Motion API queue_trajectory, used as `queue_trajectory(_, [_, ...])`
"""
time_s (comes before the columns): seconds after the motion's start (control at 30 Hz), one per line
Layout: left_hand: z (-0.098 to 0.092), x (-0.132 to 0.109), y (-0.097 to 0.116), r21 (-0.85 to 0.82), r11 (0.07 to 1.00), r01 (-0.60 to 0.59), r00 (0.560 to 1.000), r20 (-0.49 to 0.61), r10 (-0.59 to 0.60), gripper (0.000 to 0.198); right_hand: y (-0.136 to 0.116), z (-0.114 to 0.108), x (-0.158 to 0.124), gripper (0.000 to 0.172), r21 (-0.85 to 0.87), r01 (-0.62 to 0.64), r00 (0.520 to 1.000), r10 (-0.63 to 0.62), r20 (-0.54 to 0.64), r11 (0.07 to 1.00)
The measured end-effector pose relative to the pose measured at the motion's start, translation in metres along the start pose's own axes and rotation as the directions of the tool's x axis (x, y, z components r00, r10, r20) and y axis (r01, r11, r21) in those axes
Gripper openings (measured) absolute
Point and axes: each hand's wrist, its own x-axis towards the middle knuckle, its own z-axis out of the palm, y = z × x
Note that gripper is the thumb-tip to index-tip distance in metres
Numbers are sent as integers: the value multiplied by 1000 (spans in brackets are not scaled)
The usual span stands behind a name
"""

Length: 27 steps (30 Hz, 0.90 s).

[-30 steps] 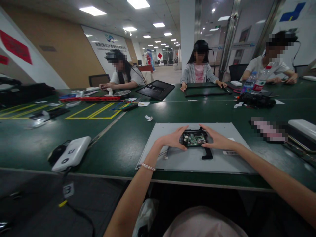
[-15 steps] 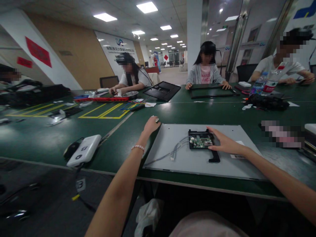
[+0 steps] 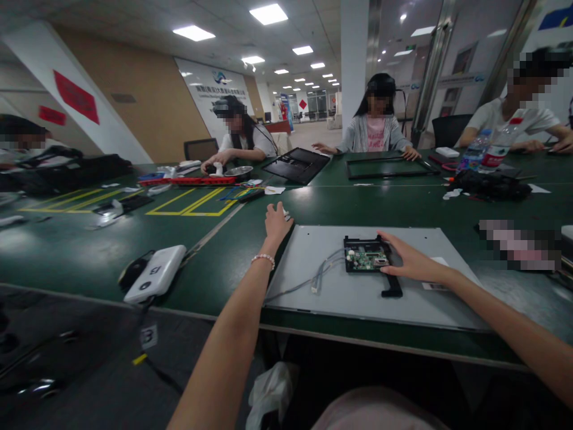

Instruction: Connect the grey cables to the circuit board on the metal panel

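My right hand [image 3: 414,260] grips the right side of a black plastic bracket [image 3: 394,286] carrying a green circuit board [image 3: 364,259], thumb near and index finger at its far edge. Bracket and board are over a flat grey metal panel [image 3: 326,298]. Grey cables [image 3: 320,272] run from the board's left across the panel. At the panel's far left corner is my left hand [image 3: 277,226], fingers raised and somewhat apart. A small pale spot shows by those fingers; I cannot make out what it is.
A white device [image 3: 156,273] with a cable lies left on the green table [image 3: 224,257]. Across it are a black frame [image 3: 389,177] touched by a co-worker, a black laptop-like shell [image 3: 298,165], a red strip [image 3: 192,180], bottles [image 3: 496,149] and a black bundle [image 3: 492,186].
My left hand's fingers have lifted and spread from a more curled pose. The right hand keeps its hold on the bracket. One co-worker's hand has come off the black frame.
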Motion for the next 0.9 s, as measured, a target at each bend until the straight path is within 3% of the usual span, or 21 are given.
queue_trajectory(0.13, [4, 5, -4, 14, 1000, -18, 1000, 22, 18, 64, -2, 0, 0, 91, -7, 2, 1000, -2, 1, 1000])
queue_trajectory(0.27, [5, 13, -9, 142, 986, -85, 983, 172, 60, 35, -2, 1, 1, 89, -10, 23, 1000, -23, -13, 1000])
queue_trajectory(0.33, [5, 18, -10, 224, 968, -117, 974, 216, 68, 30, -1, 1, 1, 88, -10, 33, 999, -33, -17, 999])
queue_trajectory(0.7, [3, 25, -8, 328, 932, -155, 973, 214, 86, 34, 8, 4, 1, 85, -49, 54, 999, -54, 0, 997])
queue_trajectory(0.9, [-1, 29, -6, 364, 907, -210, 954, 277, 110, 31, 7, 3, 1, 84, -56, 42, 999, -41, 3, 998])
